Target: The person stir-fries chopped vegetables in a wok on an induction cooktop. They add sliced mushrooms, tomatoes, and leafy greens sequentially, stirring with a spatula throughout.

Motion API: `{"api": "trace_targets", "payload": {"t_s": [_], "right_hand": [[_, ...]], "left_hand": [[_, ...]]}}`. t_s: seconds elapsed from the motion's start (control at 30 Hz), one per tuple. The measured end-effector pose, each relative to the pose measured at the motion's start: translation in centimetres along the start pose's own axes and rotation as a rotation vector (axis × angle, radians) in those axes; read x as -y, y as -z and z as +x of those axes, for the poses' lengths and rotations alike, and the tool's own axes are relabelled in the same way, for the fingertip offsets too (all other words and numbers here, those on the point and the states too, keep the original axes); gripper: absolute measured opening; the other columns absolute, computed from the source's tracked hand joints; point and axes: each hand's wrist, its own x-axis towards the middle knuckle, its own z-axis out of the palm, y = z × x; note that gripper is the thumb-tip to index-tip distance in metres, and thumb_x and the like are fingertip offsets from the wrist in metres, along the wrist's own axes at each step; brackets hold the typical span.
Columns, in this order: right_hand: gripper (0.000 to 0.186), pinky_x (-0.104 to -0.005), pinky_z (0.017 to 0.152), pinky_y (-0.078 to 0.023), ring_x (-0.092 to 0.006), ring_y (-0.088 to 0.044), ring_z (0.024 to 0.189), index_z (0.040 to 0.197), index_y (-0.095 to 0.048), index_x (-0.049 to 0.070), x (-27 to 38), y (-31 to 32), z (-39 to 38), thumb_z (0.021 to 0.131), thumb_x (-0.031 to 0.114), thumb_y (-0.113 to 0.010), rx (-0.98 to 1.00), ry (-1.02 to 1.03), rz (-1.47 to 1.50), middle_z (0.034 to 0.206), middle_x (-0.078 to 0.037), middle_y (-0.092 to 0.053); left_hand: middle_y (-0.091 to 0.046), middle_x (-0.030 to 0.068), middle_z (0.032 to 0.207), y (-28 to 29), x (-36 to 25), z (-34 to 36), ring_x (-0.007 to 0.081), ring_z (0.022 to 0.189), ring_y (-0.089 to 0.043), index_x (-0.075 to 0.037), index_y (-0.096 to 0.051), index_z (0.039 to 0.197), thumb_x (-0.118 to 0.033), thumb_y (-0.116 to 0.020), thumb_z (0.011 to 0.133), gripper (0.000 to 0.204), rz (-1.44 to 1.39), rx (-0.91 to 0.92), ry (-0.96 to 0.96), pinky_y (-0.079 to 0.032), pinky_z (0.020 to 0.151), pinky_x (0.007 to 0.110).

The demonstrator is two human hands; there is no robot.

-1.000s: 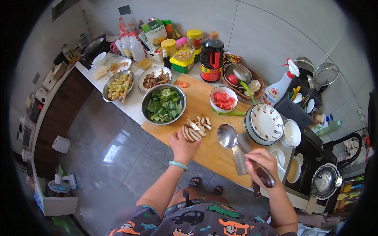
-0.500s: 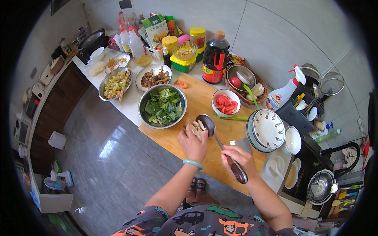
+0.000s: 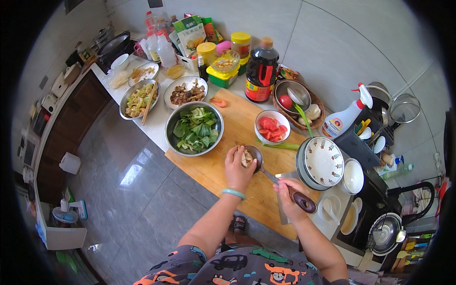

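Note:
My left hand (image 3: 238, 168), with a pale green bracelet, curls its fingers on sliced mushrooms (image 3: 247, 156) in the bowl of a metal ladle (image 3: 256, 152), low over the wooden cutting board (image 3: 216, 172). My right hand (image 3: 292, 194) grips the ladle's dark handle (image 3: 304, 202). A cleaver (image 3: 285, 217) lies partly hidden beneath that hand. Just left of the board's middle stands a steel bowl of leafy greens (image 3: 194, 128). A bowl of tomato pieces (image 3: 271, 126) and a green stalk (image 3: 289, 145) are behind the ladle, with stacked patterned bowls (image 3: 323, 161) to the right.
Dishes of food (image 3: 185, 94), bottles and jars (image 3: 240, 45) line the wall. A spray bottle (image 3: 344, 114) and utensil holder (image 3: 356, 137) stand at right, beside the black sink area (image 3: 361, 199) with a steel pot (image 3: 385, 230). A tiled floor (image 3: 128, 204) lies below left.
The ladle has moved left to the mushrooms, which are now gathered into its bowl by my left hand. My right hand has shifted left with the handle.

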Motion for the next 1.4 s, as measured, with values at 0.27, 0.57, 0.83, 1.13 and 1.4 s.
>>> {"api": "trace_targets", "payload": {"t_s": [0.27,0.57,0.83,1.13,1.4], "right_hand": [[0.011,-0.0319,0.065,-0.054,-0.0255,-0.068,0.071,0.087,-0.068,0.000,5.1,0.4,0.8,0.076,-0.002,-0.070,0.036,0.384,-0.283,0.086,-0.016,-0.068],[0.020,-0.0307,0.061,-0.055,-0.0271,-0.067,0.069,0.089,-0.066,0.003,7.7,0.4,0.8,0.071,-0.002,-0.074,0.124,0.542,-0.386,0.089,-0.016,-0.067],[0.021,-0.0325,0.062,-0.056,-0.0280,-0.068,0.070,0.090,-0.066,0.002,8.9,0.4,0.0,0.071,0.000,-0.075,0.104,0.597,-0.493,0.091,-0.017,-0.066],[0.024,-0.0321,0.062,-0.056,-0.0277,-0.069,0.074,0.092,-0.067,0.003,9.0,1.3,-0.6,0.070,-0.001,-0.076,0.098,0.590,-0.475,0.093,-0.017,-0.066],[0.007,-0.0307,0.064,-0.049,-0.0231,-0.063,0.068,0.079,-0.064,0.001,12.6,6.0,1.3,0.075,-0.002,-0.068,0.027,0.441,-0.363,0.080,-0.012,-0.066]], "left_hand": [[-0.052,0.0186,0.118,-1.0,-2.0,0.5,0.0362,0.112,-0.049,0.002,-0.052,0.116,-0.011,-0.077,0.065,0.059,-0.137,-0.096,0.093,-0.042,0.099,0.043],[-0.062,0.0093,0.104,-1.2,-1.5,1.6,0.0170,0.088,-0.062,-0.001,-0.052,0.113,-0.003,-0.074,0.072,0.047,-0.860,-0.120,0.529,-0.053,0.075,0.031],[-0.063,0.0077,0.100,-1.1,-0.3,0.9,0.0168,0.084,-0.064,-0.004,-0.050,0.112,0.003,-0.068,0.080,0.037,-1.294,-0.115,0.670,-0.054,0.070,0.030],[-0.062,0.0082,0.102,-1.1,1.4,0.4,0.0188,0.082,-0.063,-0.007,-0.050,0.111,0.003,-0.066,0.081,0.035,-1.471,-0.044,0.782,-0.054,0.067,0.031],[-0.061,0.0052,0.101,5.8,1.8,0.3,0.0155,0.082,-0.061,-0.009,-0.050,0.109,-0.001,-0.065,0.082,0.032,-1.374,0.152,0.765,-0.054,0.068,0.028]]}}
